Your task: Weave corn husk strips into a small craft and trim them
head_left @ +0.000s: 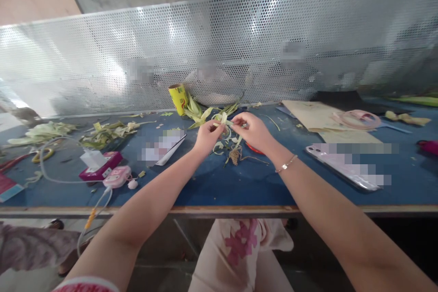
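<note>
Strips of pale green husk (224,118) are held just above the middle of the blue tabletop (222,187), between both hands. They are pinched between thumb and forefinger of the left hand (208,137). By the right hand (252,131), set just beside it, they are gripped with thumb and fingertips drawn together; whether one and the same strip is pinched by both cannot be told. Beneath the hands, husk scraps and a dry fibrous tuft (235,156) are noted. A red object (253,148) is partly hidden by the right wrist. Beyond the hands, a yellow tube (178,99) is seen tilted near the perforated screen (239,32). To the right, a phone (342,166) is laid flat.
</note>
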Demonstrator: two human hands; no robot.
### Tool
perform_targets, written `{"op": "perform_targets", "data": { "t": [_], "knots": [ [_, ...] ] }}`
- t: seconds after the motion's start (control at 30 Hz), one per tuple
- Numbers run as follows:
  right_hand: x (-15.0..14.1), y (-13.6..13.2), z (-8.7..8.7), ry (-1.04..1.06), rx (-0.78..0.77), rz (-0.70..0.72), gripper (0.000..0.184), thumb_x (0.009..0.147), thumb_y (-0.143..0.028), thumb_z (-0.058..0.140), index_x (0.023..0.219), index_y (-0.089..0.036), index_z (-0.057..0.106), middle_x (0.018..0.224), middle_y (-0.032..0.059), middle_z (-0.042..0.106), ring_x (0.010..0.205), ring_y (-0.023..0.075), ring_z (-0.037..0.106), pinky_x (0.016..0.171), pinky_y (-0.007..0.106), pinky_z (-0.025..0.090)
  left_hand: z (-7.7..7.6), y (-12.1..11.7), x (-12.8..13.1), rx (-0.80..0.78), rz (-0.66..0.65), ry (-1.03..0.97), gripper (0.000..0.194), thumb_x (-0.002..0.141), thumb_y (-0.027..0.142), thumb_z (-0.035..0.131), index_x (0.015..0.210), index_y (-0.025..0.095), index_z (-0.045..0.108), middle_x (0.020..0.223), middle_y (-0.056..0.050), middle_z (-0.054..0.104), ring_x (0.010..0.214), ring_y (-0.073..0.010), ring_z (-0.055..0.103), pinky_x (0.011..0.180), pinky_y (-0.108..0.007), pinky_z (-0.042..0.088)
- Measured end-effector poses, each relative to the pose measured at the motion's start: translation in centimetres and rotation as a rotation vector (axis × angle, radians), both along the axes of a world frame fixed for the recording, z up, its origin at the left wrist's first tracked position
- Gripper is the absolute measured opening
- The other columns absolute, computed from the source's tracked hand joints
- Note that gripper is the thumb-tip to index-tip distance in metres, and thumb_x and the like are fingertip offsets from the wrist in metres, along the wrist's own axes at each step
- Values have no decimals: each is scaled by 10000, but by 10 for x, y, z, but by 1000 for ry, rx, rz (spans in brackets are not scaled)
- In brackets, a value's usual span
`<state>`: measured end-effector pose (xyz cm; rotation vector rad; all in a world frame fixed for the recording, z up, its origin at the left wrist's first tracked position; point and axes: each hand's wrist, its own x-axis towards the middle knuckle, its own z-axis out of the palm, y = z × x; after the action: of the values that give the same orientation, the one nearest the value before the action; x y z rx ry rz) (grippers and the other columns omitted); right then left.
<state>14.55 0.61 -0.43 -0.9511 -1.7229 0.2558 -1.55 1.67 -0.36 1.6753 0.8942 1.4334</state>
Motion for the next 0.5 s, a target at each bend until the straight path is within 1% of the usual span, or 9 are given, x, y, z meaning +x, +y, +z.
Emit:
{"op": "perform_targets", "data": {
  "t": [0.07,0.17,0.3,0.5],
  "knots": [
    [-8,-3,-3,-35,18,44,153,748,-285,629,864,-212,562,867,60,582,771,187,577,669,349,509,-1,2,0,-20,-21,-71,227,684,365,669,677,155,585,582,22,577,481,-60,459,498,-208,393],
    [-13,-4,-7,-22,101,40,152,765,-290,622,876,-222,544,902,61,585,802,186,574,686,344,511,-2,2,0,-75,-79,-141,226,681,352,680,694,150,580,584,32,556,481,-52,459,510,-209,404],
    [-12,-3,-6,-16,122,41,107,780,-282,616,834,-226,542,867,51,592,776,182,579,701,354,510,-1,-2,2,-117,-139,-158,218,687,334,683,689,146,573,599,27,561,477,-48,464,508,-213,405],
    [-13,-4,-5,-44,147,49,15,809,-217,565,814,-217,551,829,44,600,771,173,595,719,340,516,-1,-2,2,-110,-154,-164,244,677,362,690,689,143,585,621,19,585,476,-43,468,505,-208,411]
  ]
}}
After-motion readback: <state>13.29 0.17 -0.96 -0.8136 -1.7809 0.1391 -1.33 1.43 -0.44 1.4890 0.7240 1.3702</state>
